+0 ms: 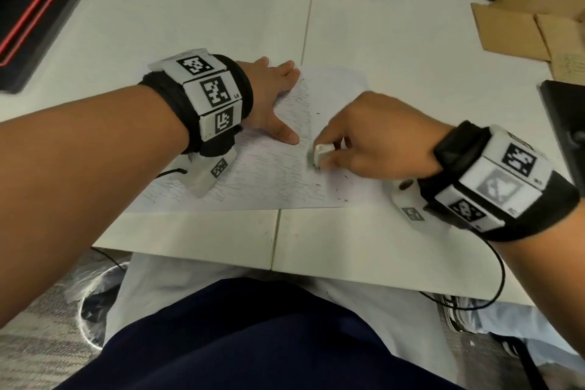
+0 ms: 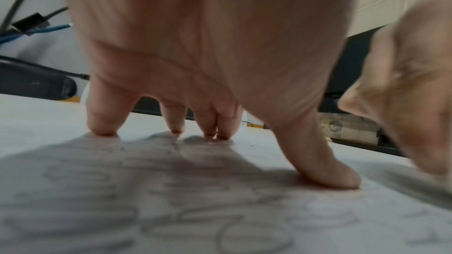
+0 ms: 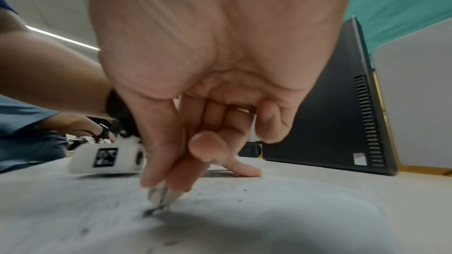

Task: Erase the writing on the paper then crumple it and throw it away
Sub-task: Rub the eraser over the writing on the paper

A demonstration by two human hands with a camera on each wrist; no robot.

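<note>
White and blocky, a small rubber eraser (image 1: 320, 153) is pinched in the thumb and fingertips of the right hand (image 1: 373, 136) and pressed to the thin white sheet of paper (image 1: 272, 174), which lies flat near the front edge of the pale table (image 1: 380, 51), so the erasing step looks to be in hand. Splayed flat with straight fingers, the left hand (image 1: 272, 95) pins the sheet's far left part. Grey pencil scrawl covers most of the sheet's left and middle, with dark crumbs (image 1: 343, 199) scattered to the right, so next I would judge more rubbing leftward before any crumpling.
</note>
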